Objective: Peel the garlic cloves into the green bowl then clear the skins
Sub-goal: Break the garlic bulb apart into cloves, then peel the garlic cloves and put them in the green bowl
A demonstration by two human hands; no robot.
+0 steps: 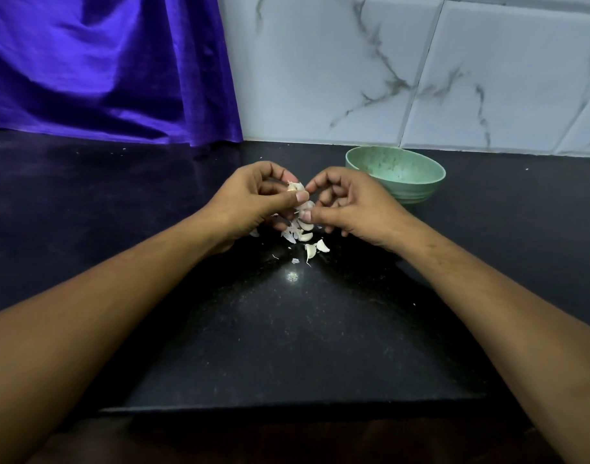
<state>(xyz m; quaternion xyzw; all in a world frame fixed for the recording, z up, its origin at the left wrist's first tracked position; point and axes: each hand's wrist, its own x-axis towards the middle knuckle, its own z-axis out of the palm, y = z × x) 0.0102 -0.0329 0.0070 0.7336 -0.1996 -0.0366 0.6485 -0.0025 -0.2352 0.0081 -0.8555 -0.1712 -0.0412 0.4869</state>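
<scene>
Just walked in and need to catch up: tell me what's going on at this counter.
A person is peeling garlic with bare hands. The left hand pinches a garlic clove while the fingers of the right hand pick at it. Below the hands, loose cloves and skins lie on the black counter. The green bowl stands just behind the right hand, and no clove shows in it.

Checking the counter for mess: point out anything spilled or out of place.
Garlic skins and cloves lie scattered loose on the black counter, with stray flakes nearer the person. The green bowl stands upright; nothing else looks odd.
</scene>
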